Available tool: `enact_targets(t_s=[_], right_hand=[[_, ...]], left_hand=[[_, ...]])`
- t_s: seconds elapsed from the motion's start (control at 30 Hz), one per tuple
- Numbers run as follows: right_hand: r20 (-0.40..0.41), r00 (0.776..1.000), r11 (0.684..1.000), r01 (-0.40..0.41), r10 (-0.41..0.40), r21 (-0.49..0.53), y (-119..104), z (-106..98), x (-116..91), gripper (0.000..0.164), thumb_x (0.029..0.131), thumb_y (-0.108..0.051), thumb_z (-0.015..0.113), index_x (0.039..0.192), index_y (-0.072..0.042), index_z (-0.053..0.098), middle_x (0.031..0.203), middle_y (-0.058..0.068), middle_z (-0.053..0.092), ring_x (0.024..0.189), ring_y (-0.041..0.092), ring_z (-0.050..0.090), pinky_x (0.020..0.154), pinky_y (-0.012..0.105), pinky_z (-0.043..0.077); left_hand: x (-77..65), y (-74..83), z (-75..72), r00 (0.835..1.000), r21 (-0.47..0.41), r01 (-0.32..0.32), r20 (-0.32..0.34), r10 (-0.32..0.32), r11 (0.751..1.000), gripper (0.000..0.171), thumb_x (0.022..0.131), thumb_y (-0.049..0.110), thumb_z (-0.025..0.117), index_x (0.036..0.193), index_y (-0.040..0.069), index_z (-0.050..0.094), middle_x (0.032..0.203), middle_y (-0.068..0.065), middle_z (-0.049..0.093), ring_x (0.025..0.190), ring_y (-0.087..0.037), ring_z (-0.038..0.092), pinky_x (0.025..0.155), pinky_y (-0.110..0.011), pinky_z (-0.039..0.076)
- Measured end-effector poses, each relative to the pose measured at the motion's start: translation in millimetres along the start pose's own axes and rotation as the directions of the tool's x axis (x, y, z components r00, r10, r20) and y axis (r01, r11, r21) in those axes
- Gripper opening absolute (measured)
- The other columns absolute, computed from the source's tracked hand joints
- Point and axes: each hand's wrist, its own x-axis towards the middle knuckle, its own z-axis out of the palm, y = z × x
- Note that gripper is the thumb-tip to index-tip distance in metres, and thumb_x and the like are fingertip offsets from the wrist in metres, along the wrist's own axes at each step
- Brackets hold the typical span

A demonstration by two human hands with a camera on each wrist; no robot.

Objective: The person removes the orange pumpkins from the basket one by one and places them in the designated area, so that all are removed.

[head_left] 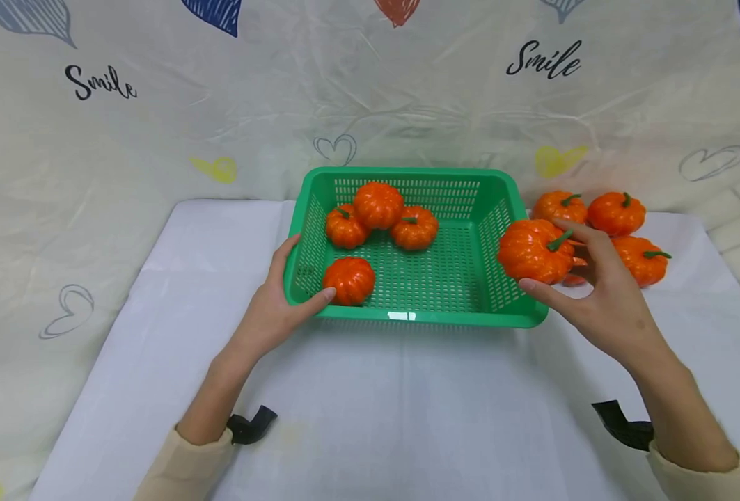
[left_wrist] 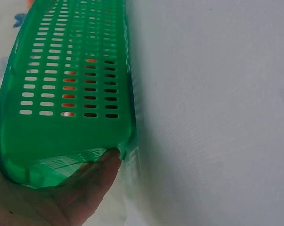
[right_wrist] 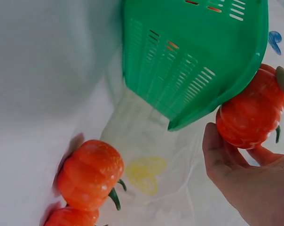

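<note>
A green plastic basket (head_left: pixel 401 317) with slotted walls sits toward the back of the table. My left hand (head_left: pixel 269 306) grips its left end, thumb over the front rim and fingers along the outer wall, as the left wrist view (left_wrist: pixel 76 202) also shows. Several small orange pumpkins lie inside, one pumpkin (head_left: pixel 348 281) close to my left thumb. My right hand (head_left: pixel 601 292) holds another orange pumpkin (head_left: pixel 534 252) with a green stem between thumb and fingers, at the basket's right rim. In the right wrist view this pumpkin (right_wrist: pixel 252 110) is up beside the rim.
To the right of the basket, more pumpkins stand on the table: one at the back (head_left: pixel 617 213), one further forward (head_left: pixel 640 260), others partly hidden by my right hand. A white cloth (head_left: pixel 370 403) covers the table. Behind it hangs a printed sheet (head_left: pixel 407 90).
</note>
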Motion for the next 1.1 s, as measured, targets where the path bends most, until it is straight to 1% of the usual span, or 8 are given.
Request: enact_targets(t_s=[0.13,0.3,0.47,0.6,0.73,0.83,0.93,1.1], right_hand=[[-0.011,1.0,1.0,-0.001,0.001,0.002,6,-4,-3,0.087,0.084,-0.008,0.086,0.157,-0.021,0.041,0.139,-0.021,0.045,0.115,-0.001,0.05,0.085,0.002,0.04],[-0.021,1.0,1.0,-0.008,0.008,-0.005,15,-8,-6,0.089,0.083,-0.006,0.087,0.158,-0.021,0.04,0.139,-0.022,0.045,0.114,-0.003,0.051,0.088,-0.002,0.039],[-0.031,0.996,0.995,-0.083,0.082,-0.057,23,-17,-14,0.089,0.087,-0.014,0.085,0.16,-0.025,0.036,0.131,-0.026,0.045,0.109,-0.009,0.049,0.084,-0.005,0.038],[-0.038,0.992,0.989,-0.123,0.12,-0.087,30,-22,-19,0.087,0.088,-0.018,0.085,0.16,-0.026,0.036,0.132,-0.027,0.043,0.108,-0.011,0.046,0.083,-0.006,0.036],[-0.054,0.99,0.987,-0.135,0.131,-0.089,36,-25,-24,0.085,0.089,-0.017,0.084,0.159,-0.021,0.037,0.135,-0.027,0.04,0.11,-0.012,0.044,0.083,-0.006,0.034],[-0.063,0.99,0.987,-0.132,0.126,-0.095,42,-27,-27,0.083,0.089,-0.015,0.083,0.158,-0.014,0.037,0.135,-0.027,0.039,0.111,-0.012,0.041,0.083,-0.005,0.033],[-0.062,0.991,0.987,-0.124,0.118,-0.106,47,-29,-30,0.083,0.089,-0.014,0.083,0.158,-0.011,0.037,0.139,-0.02,0.041,0.113,-0.011,0.039,0.083,-0.005,0.032],[-0.058,0.994,0.988,-0.101,0.094,-0.12,55,-30,-36,0.085,0.087,-0.011,0.084,0.158,-0.013,0.037,0.15,0.001,0.04,0.114,-0.01,0.037,0.083,-0.005,0.032]], left_hand=[[0.0,-0.7,-0.2,1.0,0.0,0.005,0.001,-0.005,1.0,0.099,0.09,0.062,0.071,0.162,0.051,0.004,0.17,-0.009,0.033,0.141,-0.04,0.049,0.109,-0.066,0.046],[-0.3,-0.9,-0.2,1.0,-0.001,0.009,0.0,-0.009,1.0,0.1,0.09,0.062,0.071,0.162,0.051,0.004,0.17,-0.009,0.031,0.141,-0.04,0.048,0.109,-0.066,0.046],[0.5,-0.9,-0.3,1.0,-0.005,0.003,0.002,-0.003,1.0,0.099,0.09,0.062,0.071,0.162,0.052,0.004,0.17,-0.008,0.032,0.141,-0.04,0.049,0.109,-0.066,0.046],[0.8,-1.3,-0.4,1.0,-0.009,0.002,0.001,-0.002,1.0,0.099,0.09,0.061,0.072,0.162,0.052,0.004,0.169,-0.008,0.034,0.141,-0.039,0.05,0.109,-0.065,0.046],[0.1,-0.6,-0.7,1.0,-0.01,-0.002,-0.002,0.002,1.0,0.098,0.09,0.06,0.072,0.162,0.052,0.005,0.169,-0.007,0.034,0.141,-0.038,0.049,0.11,-0.065,0.046],[0.1,0.0,-0.7,1.0,-0.008,-0.006,-0.002,0.005,1.0,0.098,0.09,0.06,0.072,0.162,0.052,0.005,0.17,-0.007,0.033,0.142,-0.038,0.049,0.11,-0.065,0.046],[-0.1,-0.1,-0.7,1.0,-0.007,-0.004,-0.003,0.004,1.0,0.098,0.09,0.06,0.072,0.162,0.052,0.005,0.169,-0.007,0.033,0.141,-0.038,0.05,0.109,-0.064,0.047],[0.1,-0.5,-0.5,1.0,-0.012,-0.002,-0.003,0.002,1.0,0.098,0.09,0.06,0.072,0.162,0.053,0.005,0.168,-0.007,0.035,0.139,-0.038,0.051,0.108,-0.063,0.048]])
